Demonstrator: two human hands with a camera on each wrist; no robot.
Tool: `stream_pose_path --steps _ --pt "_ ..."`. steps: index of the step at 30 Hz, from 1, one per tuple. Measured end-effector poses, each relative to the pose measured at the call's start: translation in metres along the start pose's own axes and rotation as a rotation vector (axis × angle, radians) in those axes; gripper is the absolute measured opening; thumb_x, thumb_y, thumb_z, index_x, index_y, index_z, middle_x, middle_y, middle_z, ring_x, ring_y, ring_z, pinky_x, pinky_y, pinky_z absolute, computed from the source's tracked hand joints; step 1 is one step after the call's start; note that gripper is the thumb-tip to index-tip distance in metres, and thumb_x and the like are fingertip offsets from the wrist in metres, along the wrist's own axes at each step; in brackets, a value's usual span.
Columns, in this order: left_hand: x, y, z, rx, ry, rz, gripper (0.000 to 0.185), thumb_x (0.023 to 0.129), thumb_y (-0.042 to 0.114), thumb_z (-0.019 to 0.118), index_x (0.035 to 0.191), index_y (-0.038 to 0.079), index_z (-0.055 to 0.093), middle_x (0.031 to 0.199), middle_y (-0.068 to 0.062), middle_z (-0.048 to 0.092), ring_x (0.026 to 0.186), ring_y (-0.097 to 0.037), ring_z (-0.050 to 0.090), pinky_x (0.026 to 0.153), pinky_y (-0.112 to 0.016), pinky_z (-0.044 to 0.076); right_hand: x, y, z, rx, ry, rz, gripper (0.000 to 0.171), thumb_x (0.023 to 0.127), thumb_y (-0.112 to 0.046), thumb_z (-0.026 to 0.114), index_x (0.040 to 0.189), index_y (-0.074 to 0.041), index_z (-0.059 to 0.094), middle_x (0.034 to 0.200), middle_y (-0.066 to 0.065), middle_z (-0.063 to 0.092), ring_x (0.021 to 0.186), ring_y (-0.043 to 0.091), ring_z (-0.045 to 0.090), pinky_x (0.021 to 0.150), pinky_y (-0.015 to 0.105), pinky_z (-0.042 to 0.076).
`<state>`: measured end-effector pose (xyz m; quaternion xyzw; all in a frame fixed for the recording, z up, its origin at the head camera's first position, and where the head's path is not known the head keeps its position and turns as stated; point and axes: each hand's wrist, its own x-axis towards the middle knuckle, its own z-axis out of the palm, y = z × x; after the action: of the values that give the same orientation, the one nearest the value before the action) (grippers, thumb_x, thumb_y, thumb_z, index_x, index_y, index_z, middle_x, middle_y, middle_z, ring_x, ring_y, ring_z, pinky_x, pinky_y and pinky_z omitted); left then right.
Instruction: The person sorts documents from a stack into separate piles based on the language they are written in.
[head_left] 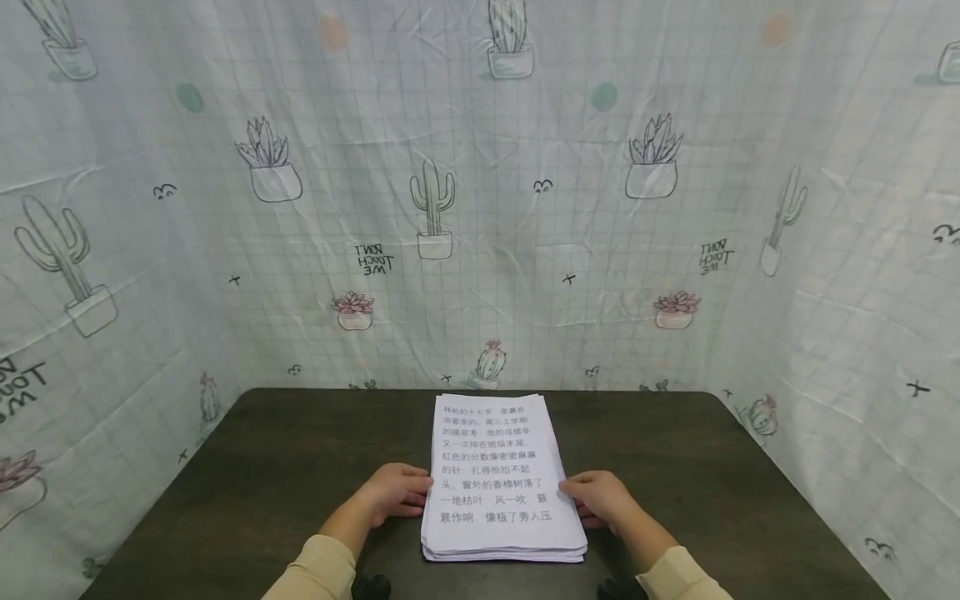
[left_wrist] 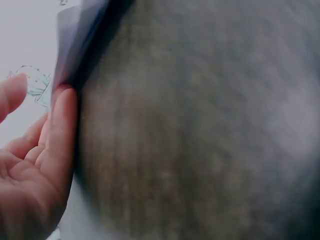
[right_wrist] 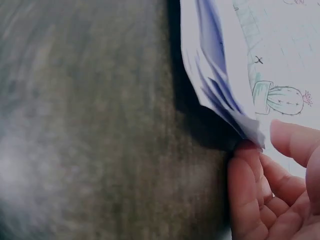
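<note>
The patterned curtain [head_left: 491, 292] hangs behind the paper stack [head_left: 491, 479]; the dark table [head_left: 300, 446] supports the stack from below. From where I stand, the left hand [head_left: 396, 493] touches the stack's left edge, thumb spread from extended fingers; the right hand [head_left: 602, 498] touches its right edge, thumb apart, fingers slightly bent. Caution: unequal side pressure could skew the uneven sheets [right_wrist: 220, 95] or buckle their edges.

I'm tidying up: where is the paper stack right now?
In the head view, the paper stack lies lower centre on the dark table, between the left hand and right hand.
</note>
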<state>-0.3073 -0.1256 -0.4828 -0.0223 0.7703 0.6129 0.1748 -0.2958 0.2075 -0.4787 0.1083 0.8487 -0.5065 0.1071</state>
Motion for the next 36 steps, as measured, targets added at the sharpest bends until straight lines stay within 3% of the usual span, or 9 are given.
stream_pose_path --steps 9,14,28,36 --pt "-0.004 0.008 0.013 0.182 0.146 0.006 0.027 0.081 0.010 0.078 0.097 -0.006 0.063 0.076 -0.007 0.061 0.059 -0.011 0.055 0.052 -0.022 0.054 -0.004 -0.002 0.002 -0.065 0.036 0.006 0.026 0.083 -0.018 0.075 0.092 0.004 0.065 0.078 0.009 0.065 0.065 0.018 0.063 0.057 0.033 0.058" --pt "-0.006 0.010 0.017 0.240 0.184 0.012 0.021 0.077 0.002 0.078 0.088 -0.003 0.062 0.072 -0.006 0.058 0.054 -0.010 0.052 0.048 -0.019 0.050 -0.005 -0.001 0.005 -0.106 0.046 0.006 0.024 0.081 -0.017 0.078 0.088 0.002 0.064 0.077 0.010 0.063 0.064 0.019 0.062 0.056 0.033 0.057" --pt "-0.007 0.006 0.017 0.181 0.212 -0.029 0.014 0.083 0.004 0.073 0.082 -0.005 0.062 0.069 -0.006 0.059 0.054 -0.009 0.053 0.048 -0.017 0.049 -0.006 0.002 0.007 -0.079 0.053 0.017 0.023 0.080 -0.013 0.078 0.088 0.002 0.062 0.079 0.011 0.062 0.063 0.018 0.063 0.057 0.033 0.058" --pt "-0.007 0.005 0.014 0.161 0.255 0.021 0.011 0.082 0.002 0.068 0.084 -0.008 0.064 0.066 -0.004 0.055 0.054 -0.009 0.051 0.049 -0.016 0.048 -0.006 0.001 0.007 -0.085 0.055 0.011 0.025 0.079 -0.014 0.079 0.089 0.002 0.063 0.081 0.011 0.061 0.066 0.019 0.063 0.058 0.034 0.058"
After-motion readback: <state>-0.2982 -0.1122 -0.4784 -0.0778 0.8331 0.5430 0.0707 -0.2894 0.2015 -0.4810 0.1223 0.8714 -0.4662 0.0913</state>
